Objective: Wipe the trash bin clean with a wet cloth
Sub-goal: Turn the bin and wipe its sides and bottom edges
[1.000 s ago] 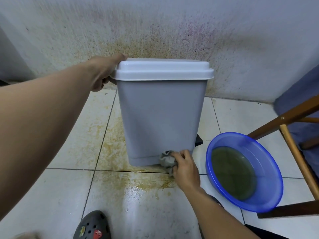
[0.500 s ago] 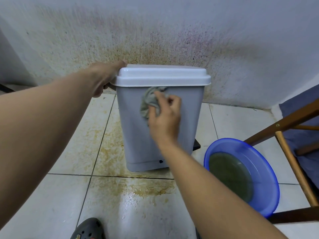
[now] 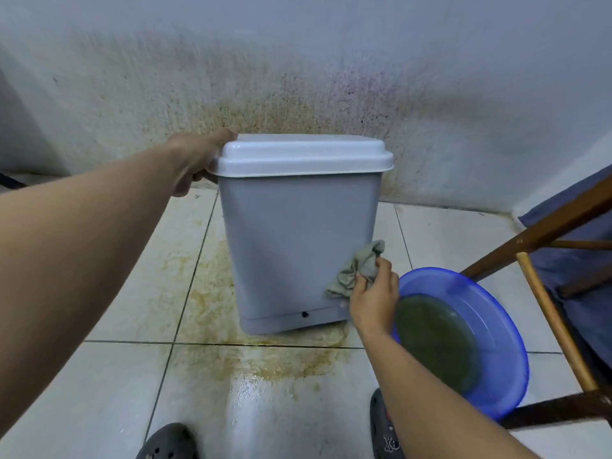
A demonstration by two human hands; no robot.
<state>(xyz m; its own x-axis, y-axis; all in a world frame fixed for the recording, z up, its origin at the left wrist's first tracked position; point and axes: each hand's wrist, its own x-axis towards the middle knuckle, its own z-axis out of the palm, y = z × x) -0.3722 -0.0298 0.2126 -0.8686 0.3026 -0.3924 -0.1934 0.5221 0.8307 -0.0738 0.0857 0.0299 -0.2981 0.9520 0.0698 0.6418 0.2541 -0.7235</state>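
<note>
**Cloth low on the bin's right edge**

Our right hand (image 3: 372, 301) pinches the crumpled cloth (image 3: 356, 270) against the grey trash bin (image 3: 298, 246). Our left hand (image 3: 195, 160) grips the bin's lid (image 3: 303, 154) corner. The blue basin (image 3: 463, 342) sits right of the bin.

Soft even indoor light, no hard shadows, bright glare on the wet white floor tiles (image 3: 261, 402), wide-angle bending at edges, slightly soft detail

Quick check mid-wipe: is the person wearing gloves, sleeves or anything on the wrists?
No. The left hand and right hand are bare, without gloves, and both forearms are uncovered as far as the frame shows. No watch, band or ring is visible.
</note>
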